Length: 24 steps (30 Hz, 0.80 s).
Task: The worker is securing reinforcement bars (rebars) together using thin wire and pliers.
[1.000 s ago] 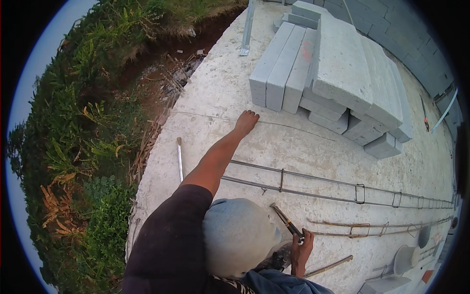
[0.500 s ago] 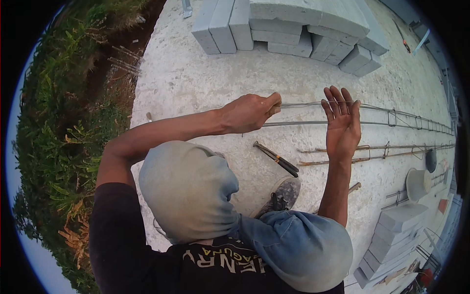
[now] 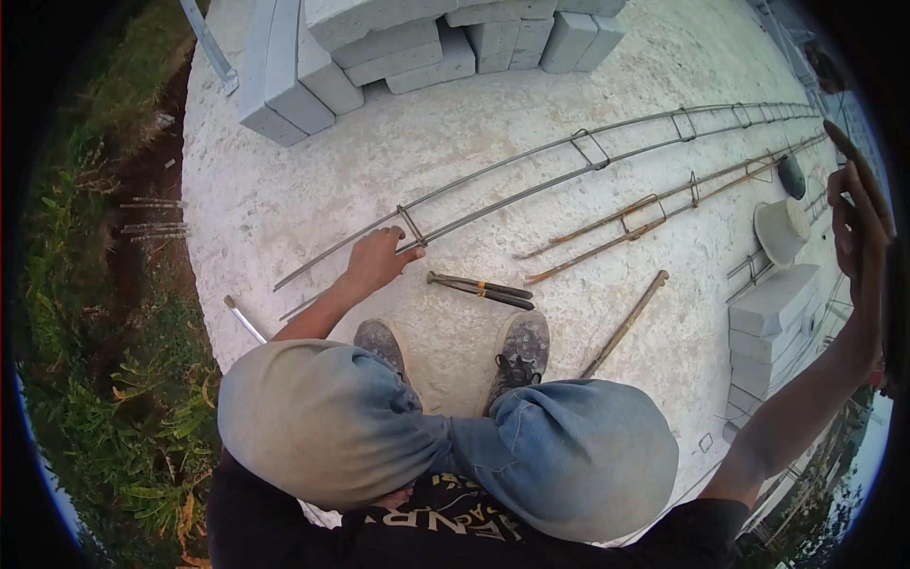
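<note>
The left hand (image 3: 377,261) has its fingers curled on the thin steel rebar cage (image 3: 493,185); the right hand (image 3: 858,232), fingers apart, touches a rusty rod (image 3: 853,156).

No packages, labels, signs or screens are seen. The only lettering is pale print on the black shirt (image 3: 445,522) at the lower edge, below the knees, partly hidden.

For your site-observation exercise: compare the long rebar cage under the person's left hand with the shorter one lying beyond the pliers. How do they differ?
The long rebar cage looks grey, while the shorter cage is rusty orange-brown. The long rebar cage runs almost across the concrete slab; the shorter cage covers less. The left hand rests on the long one; nothing touches the shorter. Both have parallel bars joined by stirrups.
</note>
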Each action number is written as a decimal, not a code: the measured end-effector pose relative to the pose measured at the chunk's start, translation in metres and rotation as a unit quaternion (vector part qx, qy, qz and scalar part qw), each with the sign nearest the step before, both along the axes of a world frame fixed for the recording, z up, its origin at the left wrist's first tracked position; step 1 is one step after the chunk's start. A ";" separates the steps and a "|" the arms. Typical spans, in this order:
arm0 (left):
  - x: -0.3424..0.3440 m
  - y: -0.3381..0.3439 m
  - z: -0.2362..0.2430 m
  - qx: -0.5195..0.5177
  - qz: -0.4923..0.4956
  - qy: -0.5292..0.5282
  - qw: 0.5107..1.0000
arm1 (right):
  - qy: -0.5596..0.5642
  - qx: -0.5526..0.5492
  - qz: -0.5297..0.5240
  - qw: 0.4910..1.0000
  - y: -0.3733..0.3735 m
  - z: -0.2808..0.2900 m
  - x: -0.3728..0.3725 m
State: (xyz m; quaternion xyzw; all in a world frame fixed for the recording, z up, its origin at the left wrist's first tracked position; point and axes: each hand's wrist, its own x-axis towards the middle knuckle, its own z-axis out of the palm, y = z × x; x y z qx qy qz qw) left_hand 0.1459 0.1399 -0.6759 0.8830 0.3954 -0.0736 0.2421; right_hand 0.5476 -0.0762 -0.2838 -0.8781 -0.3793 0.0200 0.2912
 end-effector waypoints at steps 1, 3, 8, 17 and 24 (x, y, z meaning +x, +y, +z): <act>0.004 -0.010 -0.008 0.023 -0.021 0.023 0.999 | 0.088 -0.002 0.013 0.996 -0.004 -0.030 -0.010; -0.002 -0.021 -0.028 0.062 -0.025 0.005 0.998 | 0.288 0.015 0.041 0.957 -0.006 -0.110 -0.032; 0.013 -0.027 -0.047 0.147 -0.026 -0.082 0.985 | 0.534 -0.002 0.057 0.844 -0.029 -0.277 -0.122; 0.024 -0.039 -0.047 0.075 0.045 -0.086 0.992 | 0.415 -0.065 0.118 0.900 -0.035 -0.394 -0.182; 0.026 -0.028 -0.030 -0.041 0.155 -0.072 0.984 | 0.198 -0.109 -0.015 0.974 -0.074 -0.398 -0.126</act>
